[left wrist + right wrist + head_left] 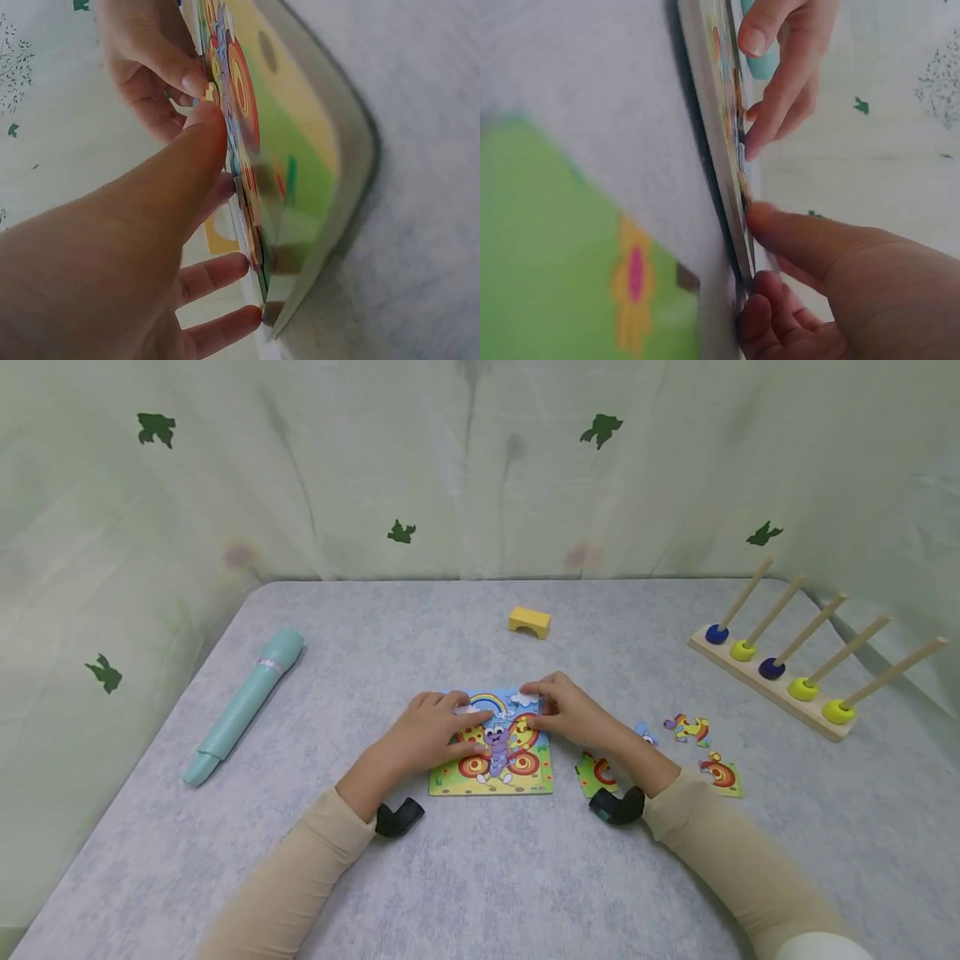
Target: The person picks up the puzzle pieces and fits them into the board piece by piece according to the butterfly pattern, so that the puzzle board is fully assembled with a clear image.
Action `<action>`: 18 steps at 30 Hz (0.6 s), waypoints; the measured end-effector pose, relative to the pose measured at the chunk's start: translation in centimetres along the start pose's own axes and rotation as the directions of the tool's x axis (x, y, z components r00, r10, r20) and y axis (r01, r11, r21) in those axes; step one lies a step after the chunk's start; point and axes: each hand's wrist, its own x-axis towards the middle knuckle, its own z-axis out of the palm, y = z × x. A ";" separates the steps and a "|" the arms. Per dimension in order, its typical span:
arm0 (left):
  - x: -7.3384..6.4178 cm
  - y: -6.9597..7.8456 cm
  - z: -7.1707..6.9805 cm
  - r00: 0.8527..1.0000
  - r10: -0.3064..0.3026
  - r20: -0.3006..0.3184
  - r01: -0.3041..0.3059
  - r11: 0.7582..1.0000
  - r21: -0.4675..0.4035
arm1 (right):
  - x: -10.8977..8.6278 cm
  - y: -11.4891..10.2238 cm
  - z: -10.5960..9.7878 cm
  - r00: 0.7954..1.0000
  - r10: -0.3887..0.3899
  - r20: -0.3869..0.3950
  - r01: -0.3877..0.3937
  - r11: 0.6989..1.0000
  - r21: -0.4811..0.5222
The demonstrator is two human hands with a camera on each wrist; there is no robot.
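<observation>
One butterfly puzzle (pixel 498 766) lies partly under the left hand (pixel 426 732), fingers loosely spread; the right hand (pixel 574 712) touches its far right corner, grip unclear.

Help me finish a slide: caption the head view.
Left hand and right hand at a butterfly puzzle, loose pieces to the right, a yellow block behind.

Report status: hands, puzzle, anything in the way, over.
Left hand spread over puzzle board, right hand at its far right corner. Butterfly picture partly covered by fingers. Loose pieces right of board, right forearm partly hiding some.
</observation>
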 end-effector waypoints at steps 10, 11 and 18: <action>1.0 1.0 -0.1 0.995 0.092 0.023 -0.088 0.987 -0.135 | 0.4 -0.1 0.1 1.000 0.013 0.028 -0.011 0.998 -0.057; 1.0 1.1 -0.1 0.995 0.091 0.031 -0.086 0.987 -0.134 | 0.4 -0.2 0.1 0.999 0.013 0.033 -0.011 0.998 -0.057; 1.0 1.4 0.0 0.995 0.077 0.061 -0.074 0.996 -0.050 | 0.2 -0.5 0.1 0.996 -0.031 0.083 0.040 0.993 -0.108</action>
